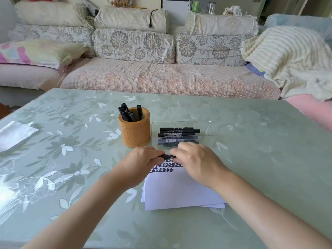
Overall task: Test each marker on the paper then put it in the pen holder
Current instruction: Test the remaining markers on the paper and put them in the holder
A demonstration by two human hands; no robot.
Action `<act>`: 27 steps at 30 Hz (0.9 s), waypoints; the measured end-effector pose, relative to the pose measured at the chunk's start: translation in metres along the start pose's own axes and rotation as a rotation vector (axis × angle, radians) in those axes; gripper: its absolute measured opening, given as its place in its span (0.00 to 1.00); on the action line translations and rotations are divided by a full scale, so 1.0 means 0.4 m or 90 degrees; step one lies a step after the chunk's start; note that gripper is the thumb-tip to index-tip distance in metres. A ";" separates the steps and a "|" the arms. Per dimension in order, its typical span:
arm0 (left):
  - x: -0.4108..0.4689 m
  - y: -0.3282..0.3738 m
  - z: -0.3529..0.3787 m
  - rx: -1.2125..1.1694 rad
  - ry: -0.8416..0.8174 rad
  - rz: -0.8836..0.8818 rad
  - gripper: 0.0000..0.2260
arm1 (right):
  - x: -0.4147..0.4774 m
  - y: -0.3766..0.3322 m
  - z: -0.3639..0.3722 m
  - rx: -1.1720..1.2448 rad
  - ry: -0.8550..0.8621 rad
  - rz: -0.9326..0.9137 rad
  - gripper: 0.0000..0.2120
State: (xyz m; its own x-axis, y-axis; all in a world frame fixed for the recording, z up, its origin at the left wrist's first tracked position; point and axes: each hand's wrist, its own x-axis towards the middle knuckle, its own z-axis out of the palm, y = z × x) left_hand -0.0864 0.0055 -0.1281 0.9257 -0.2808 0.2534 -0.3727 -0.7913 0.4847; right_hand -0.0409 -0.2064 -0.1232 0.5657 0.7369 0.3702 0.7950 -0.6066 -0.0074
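A black marker (168, 156) lies level between both hands, just above the white paper (179, 191). My left hand (142, 162) grips its left end and my right hand (195, 160) grips its right end. Rows of black test marks (165, 167) cover the paper's top edge. The orange pen holder (135, 131) stands behind my left hand with several black markers upright in it. A clear tray (208, 131) to its right holds several more black markers (179, 134) lying flat.
The table (260, 150) has a glossy green floral cover. A folded white sheet (14, 134) lies at the left edge. A sofa (161, 78) with cushions and a cream blanket (291, 58) runs behind the table.
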 end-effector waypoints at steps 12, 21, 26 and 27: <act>-0.016 -0.012 -0.034 0.046 0.007 0.032 0.10 | 0.012 -0.007 -0.012 0.301 -0.097 0.119 0.10; -0.016 -0.014 -0.041 -0.025 -0.021 -0.029 0.09 | 0.010 -0.012 0.006 0.132 0.031 0.031 0.08; -0.022 -0.062 -0.062 0.057 0.083 0.015 0.06 | 0.002 -0.003 -0.014 0.257 -0.099 0.131 0.11; -0.025 -0.077 -0.069 0.064 0.106 -0.004 0.06 | -0.003 0.003 -0.018 0.262 -0.099 0.136 0.10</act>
State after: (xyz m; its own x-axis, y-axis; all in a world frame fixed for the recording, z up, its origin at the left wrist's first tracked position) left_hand -0.0861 0.0477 -0.1225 0.9017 -0.1887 0.3891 -0.3507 -0.8454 0.4028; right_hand -0.0422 -0.2100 -0.1169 0.7264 0.6638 0.1779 0.6609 -0.6038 -0.4457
